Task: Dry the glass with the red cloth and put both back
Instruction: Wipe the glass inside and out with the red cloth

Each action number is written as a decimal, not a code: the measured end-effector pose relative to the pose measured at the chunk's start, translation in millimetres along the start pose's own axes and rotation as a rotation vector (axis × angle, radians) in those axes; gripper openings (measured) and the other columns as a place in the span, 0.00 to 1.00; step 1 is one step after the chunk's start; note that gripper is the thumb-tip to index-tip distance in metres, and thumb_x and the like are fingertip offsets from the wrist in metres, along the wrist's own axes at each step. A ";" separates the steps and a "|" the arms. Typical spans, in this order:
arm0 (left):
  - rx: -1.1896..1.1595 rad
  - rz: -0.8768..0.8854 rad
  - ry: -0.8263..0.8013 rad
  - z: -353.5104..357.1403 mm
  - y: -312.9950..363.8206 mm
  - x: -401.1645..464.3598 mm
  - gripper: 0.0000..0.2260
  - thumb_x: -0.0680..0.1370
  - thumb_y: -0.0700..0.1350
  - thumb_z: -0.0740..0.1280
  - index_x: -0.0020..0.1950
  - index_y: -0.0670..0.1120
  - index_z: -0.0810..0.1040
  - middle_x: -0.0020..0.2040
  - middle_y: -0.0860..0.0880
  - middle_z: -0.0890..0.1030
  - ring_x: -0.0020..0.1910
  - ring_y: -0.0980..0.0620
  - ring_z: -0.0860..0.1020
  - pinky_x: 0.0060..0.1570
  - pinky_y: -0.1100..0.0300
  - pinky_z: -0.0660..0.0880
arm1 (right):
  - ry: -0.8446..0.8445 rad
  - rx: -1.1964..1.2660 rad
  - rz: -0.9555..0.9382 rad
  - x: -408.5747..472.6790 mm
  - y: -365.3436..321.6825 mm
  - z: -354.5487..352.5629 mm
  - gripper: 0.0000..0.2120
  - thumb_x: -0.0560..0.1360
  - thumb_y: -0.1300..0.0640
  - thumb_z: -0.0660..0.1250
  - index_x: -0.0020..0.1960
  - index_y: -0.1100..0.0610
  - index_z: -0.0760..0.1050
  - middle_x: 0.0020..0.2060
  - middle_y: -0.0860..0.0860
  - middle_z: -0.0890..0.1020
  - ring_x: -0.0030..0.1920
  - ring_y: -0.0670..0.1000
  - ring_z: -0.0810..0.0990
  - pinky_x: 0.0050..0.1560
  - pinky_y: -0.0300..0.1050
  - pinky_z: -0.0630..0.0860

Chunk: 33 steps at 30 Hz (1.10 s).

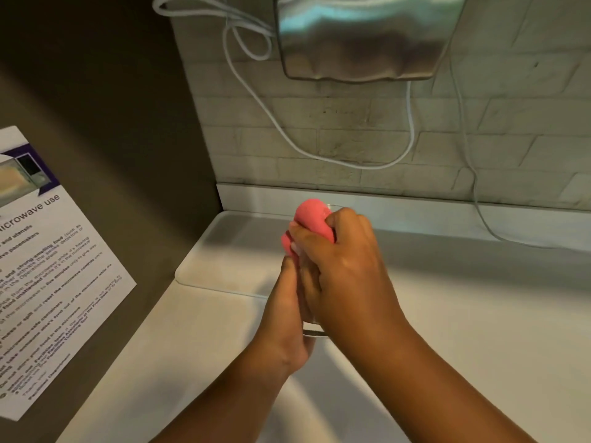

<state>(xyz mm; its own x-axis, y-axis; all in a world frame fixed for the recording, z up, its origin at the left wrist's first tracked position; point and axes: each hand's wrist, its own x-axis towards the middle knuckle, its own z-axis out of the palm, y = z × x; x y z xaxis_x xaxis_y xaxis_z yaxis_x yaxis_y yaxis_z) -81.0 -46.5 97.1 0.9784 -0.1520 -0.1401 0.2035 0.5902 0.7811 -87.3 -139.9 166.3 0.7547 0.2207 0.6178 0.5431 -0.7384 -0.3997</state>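
Above the white counter [447, 330], near its back left corner, both hands meet around the glass [315, 333], which is almost wholly hidden: only a thin curve of its clear rim or base shows below the knuckles, and another faint clear edge beside the cloth at the far end. Which end is the mouth cannot be told. The cloth [311, 220] is pinkish red, bunched into a smooth rounded wad that bulges out beyond the fingers on the far side, with a smaller fold showing at the left by the fingertips. The right hand [348, 273] lies on top, back toward the camera, fingers curled over and gripping the cloth against the glass, thumb pressed at the wad's near edge. The left hand [287, 308] comes up from below and left, its fingers wrapped round the glass beneath the right hand, thumb pointing up toward the cloth. Both forearms are bare and reach in from the bottom edge, crossing close at the wrists. Under the hands sits a pale tray [224, 260] with rounded corners, lying flat on the counter against the back ledge. Behind is a grey tiled wall [479, 123] with a steel dispenser [364, 36] and looping white cables [256, 91]. On the dark side panel at left hangs a microwave notice [48, 266]
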 end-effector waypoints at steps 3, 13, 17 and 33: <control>0.071 0.045 0.056 7.7 2.0 -6.7 0.31 0.71 0.70 0.69 0.67 0.54 0.84 0.62 0.43 0.86 0.59 0.40 0.83 0.60 0.41 0.78 | 0.160 0.116 0.085 16.8 13.4 -1.7 0.14 0.79 0.53 0.65 0.62 0.54 0.81 0.49 0.52 0.73 0.50 0.49 0.73 0.49 0.40 0.73; -0.012 0.057 0.210 1.0 11.4 5.3 0.33 0.74 0.63 0.67 0.75 0.46 0.75 0.72 0.32 0.77 0.71 0.31 0.76 0.70 0.34 0.72 | 0.245 0.252 0.165 -22.7 20.3 8.9 0.16 0.79 0.51 0.64 0.65 0.51 0.79 0.45 0.47 0.74 0.43 0.37 0.74 0.46 0.21 0.67; 0.057 -0.008 0.199 -3.7 6.5 3.1 0.34 0.68 0.68 0.69 0.66 0.47 0.84 0.62 0.39 0.86 0.65 0.40 0.82 0.71 0.40 0.73 | 0.091 0.258 0.039 -31.5 14.8 12.2 0.15 0.77 0.54 0.64 0.61 0.52 0.81 0.49 0.49 0.78 0.49 0.40 0.76 0.51 0.33 0.73; -0.057 0.086 0.170 0.2 12.9 8.5 0.28 0.69 0.67 0.73 0.60 0.50 0.85 0.55 0.43 0.82 0.46 0.44 0.85 0.41 0.47 0.83 | 0.178 0.463 0.330 3.3 49.8 19.8 0.15 0.80 0.52 0.65 0.65 0.47 0.79 0.43 0.47 0.76 0.47 0.38 0.76 0.46 0.24 0.70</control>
<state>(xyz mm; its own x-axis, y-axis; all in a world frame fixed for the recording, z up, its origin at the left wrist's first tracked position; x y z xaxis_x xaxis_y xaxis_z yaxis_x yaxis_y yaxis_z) -70.0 -40.4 106.1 0.9832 0.0342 -0.1794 0.1164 0.6398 0.7597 -50.5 -163.3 135.0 0.8592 -0.1131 0.4989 0.4246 -0.3864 -0.8188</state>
